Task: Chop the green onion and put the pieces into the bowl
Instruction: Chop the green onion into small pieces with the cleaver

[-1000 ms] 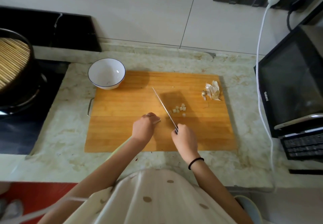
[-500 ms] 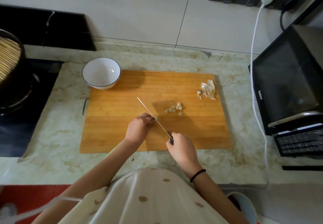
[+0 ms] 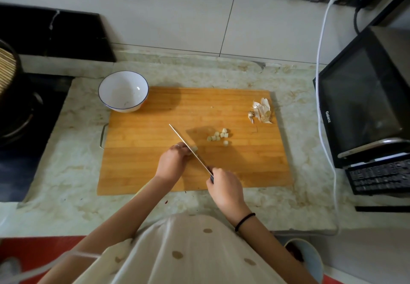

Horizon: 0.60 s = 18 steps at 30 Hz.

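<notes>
Pins the short pale stub of green onion (image 3: 194, 148) to the cutting board (image 3: 244, 168) with the left hand (image 3: 172, 164), fingers curled over it, ring (image 3: 176, 145) on one finger. Grips the handle of the knife (image 3: 188, 147) in the right hand (image 3: 225, 187), fingers wrapped fully round, black hair tie (image 3: 245, 221) on the wrist. Sets the blade slanting up-left across the stub, right against the left fingertips; cannot tell the depth of the cut from this angle. Compared with a second ago, has carried the blade leftward, away from the cut pieces (image 3: 218, 136) and onto the stub; compared with half a second ago, keeps almost the same pose, both hands barely shifted. Leaves the cut pieces in the same small cluster mid-board, right of the blade and apart from it. Keeps the white bowl (image 3: 123, 93) at the board's far left corner and the dry peel scraps (image 3: 261, 110) at the far right corner, both as before
</notes>
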Tool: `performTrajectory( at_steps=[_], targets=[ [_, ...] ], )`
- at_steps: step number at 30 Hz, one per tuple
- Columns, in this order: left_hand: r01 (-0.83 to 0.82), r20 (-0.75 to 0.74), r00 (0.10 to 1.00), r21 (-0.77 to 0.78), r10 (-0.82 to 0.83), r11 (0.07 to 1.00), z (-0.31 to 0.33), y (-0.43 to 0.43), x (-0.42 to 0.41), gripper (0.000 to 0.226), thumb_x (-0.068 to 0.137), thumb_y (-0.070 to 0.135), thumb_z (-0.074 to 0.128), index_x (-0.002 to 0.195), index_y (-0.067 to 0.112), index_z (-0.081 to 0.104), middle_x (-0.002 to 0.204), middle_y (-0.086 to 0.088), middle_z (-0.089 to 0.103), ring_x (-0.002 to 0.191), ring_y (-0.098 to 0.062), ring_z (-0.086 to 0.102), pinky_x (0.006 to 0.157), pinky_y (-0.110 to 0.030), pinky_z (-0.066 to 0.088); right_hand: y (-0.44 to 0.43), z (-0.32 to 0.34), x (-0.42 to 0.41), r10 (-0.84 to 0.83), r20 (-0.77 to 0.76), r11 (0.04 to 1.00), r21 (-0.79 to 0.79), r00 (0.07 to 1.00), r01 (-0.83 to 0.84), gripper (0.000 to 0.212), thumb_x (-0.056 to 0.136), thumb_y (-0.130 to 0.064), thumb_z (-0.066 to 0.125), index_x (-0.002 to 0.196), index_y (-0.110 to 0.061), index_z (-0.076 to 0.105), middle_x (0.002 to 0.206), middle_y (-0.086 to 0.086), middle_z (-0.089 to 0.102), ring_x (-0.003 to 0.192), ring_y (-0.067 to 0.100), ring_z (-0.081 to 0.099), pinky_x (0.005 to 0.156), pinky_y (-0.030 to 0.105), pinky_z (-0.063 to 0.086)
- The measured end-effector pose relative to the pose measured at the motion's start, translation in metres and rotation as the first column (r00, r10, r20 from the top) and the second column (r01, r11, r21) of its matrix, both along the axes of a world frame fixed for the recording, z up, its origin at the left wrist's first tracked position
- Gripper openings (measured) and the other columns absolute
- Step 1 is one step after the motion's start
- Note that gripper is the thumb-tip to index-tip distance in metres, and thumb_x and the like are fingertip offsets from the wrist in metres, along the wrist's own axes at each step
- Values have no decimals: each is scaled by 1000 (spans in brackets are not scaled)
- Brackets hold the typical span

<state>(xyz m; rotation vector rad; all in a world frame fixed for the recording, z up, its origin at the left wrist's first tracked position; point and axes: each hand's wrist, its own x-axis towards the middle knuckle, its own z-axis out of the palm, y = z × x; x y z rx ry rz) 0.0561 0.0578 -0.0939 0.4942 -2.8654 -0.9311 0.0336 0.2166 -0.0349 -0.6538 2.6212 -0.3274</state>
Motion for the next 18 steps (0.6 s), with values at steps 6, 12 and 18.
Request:
performTrajectory(
  at_steps=[6,12,18],
  targets=[
    [-34,-19,999,-4,34,999,-2,2,-2,34,68,-8,60,90,14,74,95,-4,69,77,-29,65,56,-29,48,-11,-5,-8,-69,90,998,4,993,69,36,92,-15,48,61,-20,31,56,-7,36,59,21,44,42,23,22],
    [-33,-15,999,-48,32,998,-11,1,-2,31,63,-8,63,85,11,74,94,-2,70,74,-29,66,55,-31,52,-18,-13,-14,-97,135,995,-14,986,100,37,92,-16,48,60,-22,30,57,-6,36,61,22,46,42,23,26],
    [-21,-27,999,-60,19,998,-6,2,1,31,67,-8,62,88,12,74,95,-3,70,74,-29,66,56,-32,54,-13,-9,-19,-124,197,988,-63,972,139,36,90,-13,48,59,-19,30,54,-4,33,46,14,33,42,24,21]
  ],
)
